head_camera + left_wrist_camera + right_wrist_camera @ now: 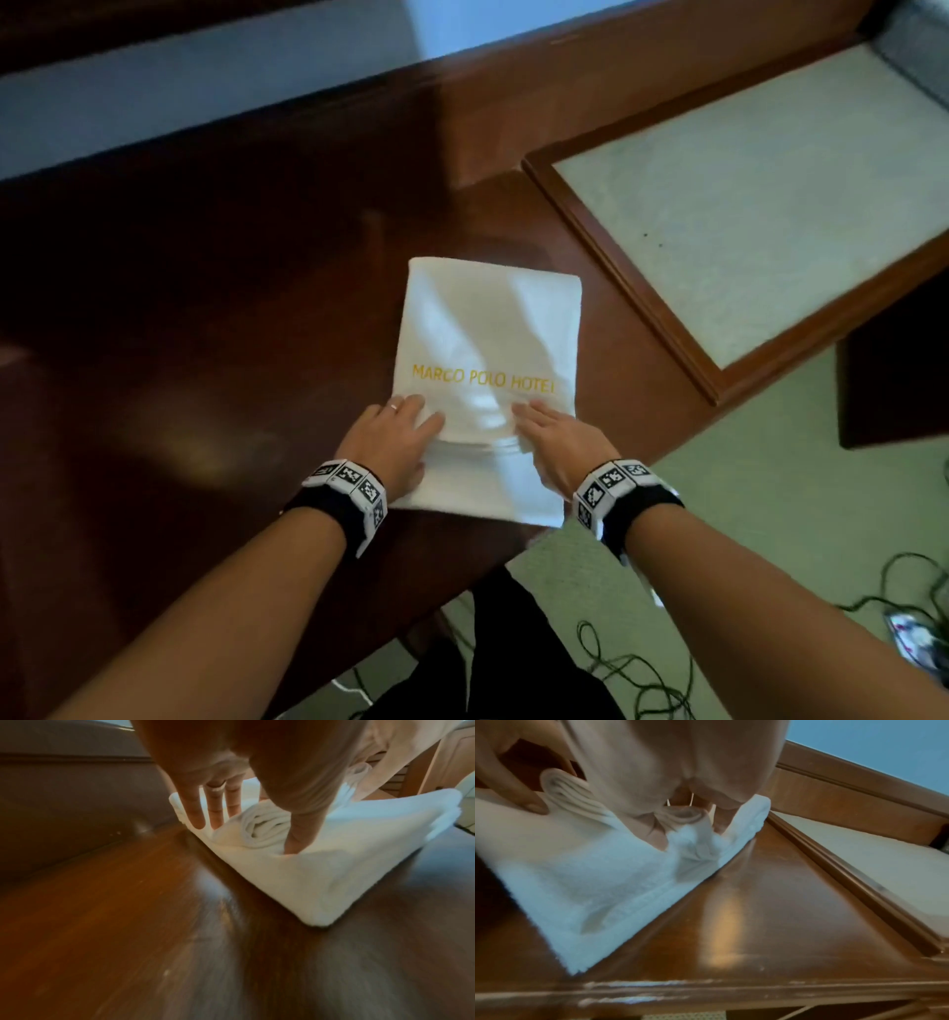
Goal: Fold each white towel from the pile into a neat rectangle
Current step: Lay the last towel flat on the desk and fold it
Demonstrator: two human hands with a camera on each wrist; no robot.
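Head view, folded white towel (488, 329) lettered "MARCO POLO HOTEL", left hand (387, 442) and right hand (557, 442) both pinching its raised fold

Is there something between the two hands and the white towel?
Nothing visible. The left hand and the right hand already touch the towel near its raised fold, on the wooden table.

A dark wooden table (231, 308) (glossy) carries one folded white towel (488, 329) near its front edge.

black wristbands (328, 509), checkered marker blocks (608, 480), finger ring (394, 407)
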